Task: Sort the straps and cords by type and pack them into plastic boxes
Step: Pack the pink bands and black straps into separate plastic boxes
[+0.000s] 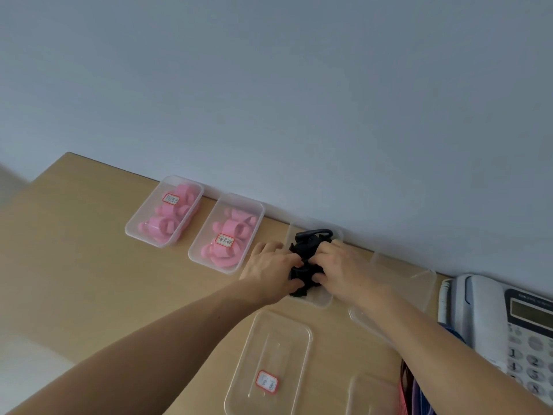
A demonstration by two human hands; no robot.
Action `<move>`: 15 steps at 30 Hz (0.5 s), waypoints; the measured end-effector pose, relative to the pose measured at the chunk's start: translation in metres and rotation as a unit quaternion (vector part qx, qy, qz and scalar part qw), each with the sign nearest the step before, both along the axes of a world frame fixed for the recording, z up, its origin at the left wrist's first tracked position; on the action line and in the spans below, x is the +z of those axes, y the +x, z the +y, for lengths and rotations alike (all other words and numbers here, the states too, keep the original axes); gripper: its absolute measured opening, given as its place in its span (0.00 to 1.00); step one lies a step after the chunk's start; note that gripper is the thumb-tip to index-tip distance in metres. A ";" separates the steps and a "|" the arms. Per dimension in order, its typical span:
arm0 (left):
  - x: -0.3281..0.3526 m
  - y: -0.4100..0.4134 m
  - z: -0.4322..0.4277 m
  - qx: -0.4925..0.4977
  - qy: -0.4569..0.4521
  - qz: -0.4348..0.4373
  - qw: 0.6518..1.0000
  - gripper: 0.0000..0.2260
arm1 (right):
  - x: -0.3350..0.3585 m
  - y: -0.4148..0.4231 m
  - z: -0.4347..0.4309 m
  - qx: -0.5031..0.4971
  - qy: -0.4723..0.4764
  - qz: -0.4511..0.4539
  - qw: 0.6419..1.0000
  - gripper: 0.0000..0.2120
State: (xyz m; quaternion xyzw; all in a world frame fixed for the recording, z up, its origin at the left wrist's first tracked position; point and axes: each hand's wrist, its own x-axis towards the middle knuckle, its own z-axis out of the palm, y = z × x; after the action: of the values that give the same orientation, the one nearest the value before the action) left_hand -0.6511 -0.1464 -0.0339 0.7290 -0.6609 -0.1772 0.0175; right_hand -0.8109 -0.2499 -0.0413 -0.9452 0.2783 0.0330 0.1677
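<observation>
Both grips are on the black straps (309, 250) now, down in the clear box (321, 301) against the wall. My left grip (270, 265) curls round the bundle's near side, and my right grip (339, 262) clamps it from the other. Left of us sit a pink-strap box (148, 205) and a second pink box (207, 226). A labelled lid (269, 339) lies on the tabletop (89, 250), nearer me.
</observation>
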 end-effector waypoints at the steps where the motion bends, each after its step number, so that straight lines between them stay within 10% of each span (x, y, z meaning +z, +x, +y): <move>1: 0.000 0.001 0.001 0.009 0.004 0.015 1.000 0.20 | 0.000 0.000 0.001 -0.003 0.002 0.000 1.000 0.16; 15: 0.007 0.002 0.008 -0.034 -0.038 -0.007 0.999 0.20 | 0.030 -0.003 0.038 -0.091 -0.026 0.000 0.995 0.18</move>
State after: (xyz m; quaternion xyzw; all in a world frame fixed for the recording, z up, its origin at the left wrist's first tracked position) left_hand -0.6492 -0.1379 -0.0268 0.7062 -0.6916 -0.1477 0.0346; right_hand -0.8135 -0.2122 -0.0111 -0.9198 0.3643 0.0100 0.1453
